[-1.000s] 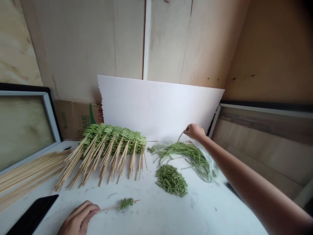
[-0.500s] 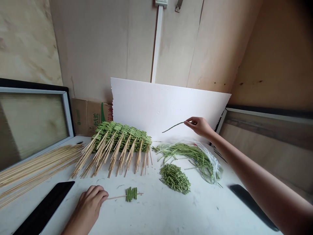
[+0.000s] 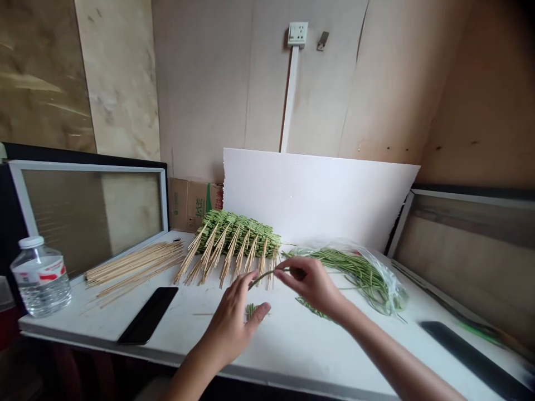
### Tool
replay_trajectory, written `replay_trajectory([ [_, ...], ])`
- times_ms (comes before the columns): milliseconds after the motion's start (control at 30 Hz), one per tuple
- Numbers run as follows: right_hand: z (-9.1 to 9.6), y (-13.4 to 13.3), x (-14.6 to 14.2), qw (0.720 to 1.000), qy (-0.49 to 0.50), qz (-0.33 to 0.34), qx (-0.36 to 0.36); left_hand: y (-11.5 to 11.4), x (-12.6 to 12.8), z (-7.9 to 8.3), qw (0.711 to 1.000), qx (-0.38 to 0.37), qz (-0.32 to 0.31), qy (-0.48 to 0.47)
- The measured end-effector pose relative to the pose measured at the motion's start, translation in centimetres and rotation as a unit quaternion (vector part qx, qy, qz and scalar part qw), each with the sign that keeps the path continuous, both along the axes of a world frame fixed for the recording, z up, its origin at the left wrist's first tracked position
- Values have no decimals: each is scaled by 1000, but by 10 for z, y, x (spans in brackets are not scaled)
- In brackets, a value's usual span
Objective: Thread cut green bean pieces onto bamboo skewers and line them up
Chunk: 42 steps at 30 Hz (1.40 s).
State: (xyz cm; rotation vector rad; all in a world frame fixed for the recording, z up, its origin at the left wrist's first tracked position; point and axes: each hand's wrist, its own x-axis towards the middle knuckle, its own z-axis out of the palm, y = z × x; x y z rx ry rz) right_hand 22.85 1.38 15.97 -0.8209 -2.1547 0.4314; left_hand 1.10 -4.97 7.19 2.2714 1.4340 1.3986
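My right hand [image 3: 311,283] pinches a long green bean [image 3: 264,275] above the table. The bean's other end reaches the fingertips of my left hand [image 3: 234,320], whose thumb stands apart from the fingers. Partly behind that hand, a skewer with short bean pieces [image 3: 251,311] lies on the table. Below my right hand is a heap of cut bean pieces [image 3: 308,306], mostly covered by it. Long uncut beans [image 3: 355,267] spill from a clear plastic bag [image 3: 395,287] on the right. At the back, loaded bean skewers [image 3: 238,228] are stacked, their bare sticks pointing forward.
Loose bamboo skewers [image 3: 137,262] lie at the left beside a black phone-like slab [image 3: 148,316]. A water bottle [image 3: 40,278] stands near the left table edge. A white board [image 3: 317,195] leans at the back, and another dark flat object [image 3: 472,356] lies at the right.
My left hand has let go of the skewer and risen to the bean. My right hand has brought the bean down and toward the left hand. The view has shifted left.
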Motion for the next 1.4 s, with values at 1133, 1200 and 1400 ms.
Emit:
replay_trajectory([
  [1133,-99,-28,41,971,148,-141,-124,32,-18,-33,998,2,-44,50],
  [1200,-98,-29,41,972,146,-137,-123,30,-17,-30,998,6,-36,54],
  [1400,-100,-35,34,975,141,-121,-120,19,1,-25,997,-18,-60,49],
])
